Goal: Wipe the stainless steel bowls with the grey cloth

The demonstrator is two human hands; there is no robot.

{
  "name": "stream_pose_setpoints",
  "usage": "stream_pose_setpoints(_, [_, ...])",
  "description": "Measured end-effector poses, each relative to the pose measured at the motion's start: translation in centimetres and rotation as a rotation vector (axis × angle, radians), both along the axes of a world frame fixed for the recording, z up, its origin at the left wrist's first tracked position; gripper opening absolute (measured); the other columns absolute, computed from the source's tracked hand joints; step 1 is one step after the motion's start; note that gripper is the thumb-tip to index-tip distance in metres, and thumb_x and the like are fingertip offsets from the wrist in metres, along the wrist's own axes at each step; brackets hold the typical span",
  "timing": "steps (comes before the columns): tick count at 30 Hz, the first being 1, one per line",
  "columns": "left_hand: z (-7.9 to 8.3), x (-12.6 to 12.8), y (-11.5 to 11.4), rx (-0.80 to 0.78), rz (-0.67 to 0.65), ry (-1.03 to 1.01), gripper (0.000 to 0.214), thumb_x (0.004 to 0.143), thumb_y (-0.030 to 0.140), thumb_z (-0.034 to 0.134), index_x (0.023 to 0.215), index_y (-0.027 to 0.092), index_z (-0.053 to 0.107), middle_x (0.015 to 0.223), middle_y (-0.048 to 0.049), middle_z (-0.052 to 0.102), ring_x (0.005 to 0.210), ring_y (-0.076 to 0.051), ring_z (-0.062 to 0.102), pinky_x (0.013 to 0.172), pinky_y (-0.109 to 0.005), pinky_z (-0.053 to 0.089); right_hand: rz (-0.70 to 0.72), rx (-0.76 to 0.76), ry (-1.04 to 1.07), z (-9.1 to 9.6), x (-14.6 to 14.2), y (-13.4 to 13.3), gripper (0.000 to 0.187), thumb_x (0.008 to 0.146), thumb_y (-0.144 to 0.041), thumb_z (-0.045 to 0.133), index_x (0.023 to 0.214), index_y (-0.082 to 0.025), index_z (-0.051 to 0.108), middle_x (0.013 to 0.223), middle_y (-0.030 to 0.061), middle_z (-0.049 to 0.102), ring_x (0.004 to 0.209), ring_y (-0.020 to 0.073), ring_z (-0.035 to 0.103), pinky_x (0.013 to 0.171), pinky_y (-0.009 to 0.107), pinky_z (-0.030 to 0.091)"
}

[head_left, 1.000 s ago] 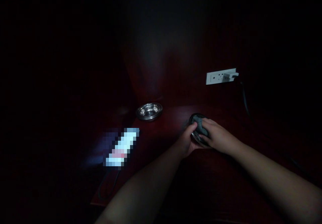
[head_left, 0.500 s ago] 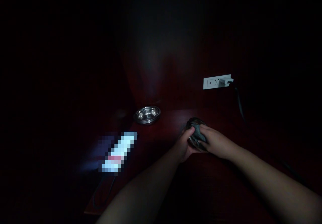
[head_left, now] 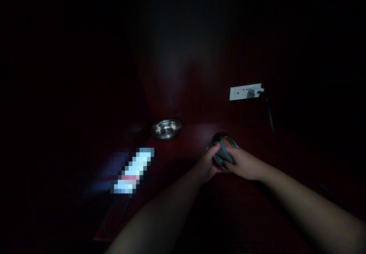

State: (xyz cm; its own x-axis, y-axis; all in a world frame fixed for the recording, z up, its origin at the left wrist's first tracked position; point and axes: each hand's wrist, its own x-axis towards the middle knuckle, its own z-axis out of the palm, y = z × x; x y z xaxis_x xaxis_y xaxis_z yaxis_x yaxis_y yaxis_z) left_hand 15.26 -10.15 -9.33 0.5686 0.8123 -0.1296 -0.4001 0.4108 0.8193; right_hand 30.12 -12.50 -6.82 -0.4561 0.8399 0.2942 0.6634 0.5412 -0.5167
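My left hand is closed on the near left side of a shiny metal bowl, its thumb over the rim and its fingers underneath. A grey-green cloth lies bunched inside the bowl. My right hand grips the cloth and presses it against the bowl's inner side; part of its fingers is hidden. The bowl is tilted, and its far rim shows above the cloth. Left of my hands, metal bowls sit nested on the dark red table.
At the left edge of the table lies a bright, blurred-out screen, with a thin cable below it. A white wall socket holds a plug, from which a dark cord hangs. The surroundings are very dark.
My right hand has shifted slightly down with the cloth inside the bowl, so more of the bowl's far rim shows. My left hand keeps its grip.
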Motion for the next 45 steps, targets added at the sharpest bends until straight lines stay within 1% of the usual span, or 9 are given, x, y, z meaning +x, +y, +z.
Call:
stream_pose_setpoints(4, [0.2,-0.1,-0.1,0.002,-0.006,-0.014,0.050,0.080,0.048,0.061,0.121,0.020,0.058,0.105,-0.0116,0.067,0.092,-0.024,0.064,0.075,-0.039,0.054,0.065,0.002,0.037,0.5,-0.2,-0.4,0.014,0.078,-0.014,0.050,0.089,-0.018,0.058,0.090,0.0072,0.063,0.083,0.0214,0.059,0.079,0.037,0.050])
stream_pose_setpoints(10, [0.1,-0.1,0.0,0.016,-0.039,-0.029,0.049,0.080,0.050,0.060,0.116,0.017,0.060,0.093,-0.0102,0.069,0.082,-0.023,0.065,0.075,-0.038,0.053,0.080,0.062,0.079,0.7,-0.3,-0.5,0.015,0.079,-0.019,0.051,0.090,-0.017,0.059,0.095,0.0097,0.061,0.090,0.0247,0.059,0.085,0.044,0.049])
stream_pose_setpoints(17, [-0.1,0.0,0.0,0.027,-0.025,-0.007,0.048,0.081,0.048,0.059,0.118,0.017,0.060,0.106,-0.0144,0.069,0.097,-0.028,0.065,0.079,-0.042,0.053,0.063,0.019,0.243,-0.1,-0.4,-0.4,0.028,0.082,-0.025,0.053,0.109,-0.018,0.053,0.100,0.0089,0.066,0.094,0.0255,0.064,0.089,0.046,0.051])
stream_pose_setpoints(23, [-0.1,0.1,0.0,0.014,-0.014,-0.023,0.052,0.082,0.047,0.060,0.126,0.020,0.055,0.112,-0.0141,0.068,0.102,-0.031,0.065,0.083,-0.050,0.054,-0.025,0.097,0.388,-0.5,-0.8,-0.2,0.039,0.080,-0.028,0.060,0.116,-0.019,0.048,0.110,0.0111,0.063,0.104,0.0265,0.063,0.092,0.044,0.052])
stream_pose_setpoints(27, [0.1,0.1,-0.2,0.007,-0.011,-0.022,0.051,0.082,0.046,0.060,0.126,0.020,0.054,0.116,-0.0143,0.066,0.102,-0.030,0.065,0.084,-0.051,0.054,-0.118,0.162,0.311,-0.5,-0.6,0.3,0.044,0.077,-0.024,0.061,0.118,-0.018,0.048,0.111,0.0124,0.062,0.104,0.0274,0.062,0.092,0.045,0.050])
stream_pose_setpoints(31, [0.3,0.2,-0.3,0.030,0.025,-0.032,0.053,0.079,0.043,0.065,0.126,0.023,0.051,0.120,-0.0129,0.063,0.099,-0.029,0.066,0.081,-0.053,0.055,-0.205,0.207,0.200,-0.8,-0.3,0.8,0.039,0.075,-0.021,0.059,0.113,-0.016,0.052,0.109,0.0134,0.063,0.103,0.0287,0.061,0.094,0.047,0.049])
stream_pose_setpoints(35, [0.3,0.2,-0.4,0.044,0.041,-0.036,0.054,0.079,0.042,0.066,0.127,0.025,0.049,0.118,-0.0117,0.062,0.096,-0.027,0.066,0.079,-0.053,0.056,-0.200,0.223,0.137,-1.0,-0.2,0.9,0.036,0.075,-0.021,0.059,0.110,-0.016,0.054,0.109,0.0134,0.064,0.104,0.0291,0.061,0.095,0.047,0.048])
stream_pose_setpoints(40, [0.2,0.1,-0.4,0.029,0.044,-0.053,0.053,0.078,0.043,0.067,0.125,0.023,0.051,0.114,-0.0115,0.063,0.098,-0.028,0.065,0.080,-0.053,0.055,-0.176,0.202,0.149,-0.8,-0.2,0.7,0.039,0.073,-0.022,0.061,0.111,-0.018,0.054,0.108,0.0117,0.065,0.100,0.0277,0.063,0.091,0.045,0.051])
stream_pose_setpoints(45, [0.1,0.1,-0.3,0.029,0.043,-0.060,0.050,0.079,0.042,0.067,0.123,0.024,0.052,0.112,-0.0112,0.063,0.098,-0.029,0.065,0.079,-0.054,0.056,-0.174,0.195,0.119,-1.1,0.1,0.9,0.041,0.074,-0.022,0.061,0.114,-0.017,0.052,0.110,0.0131,0.063,0.104,0.0291,0.061,0.094,0.047,0.049])
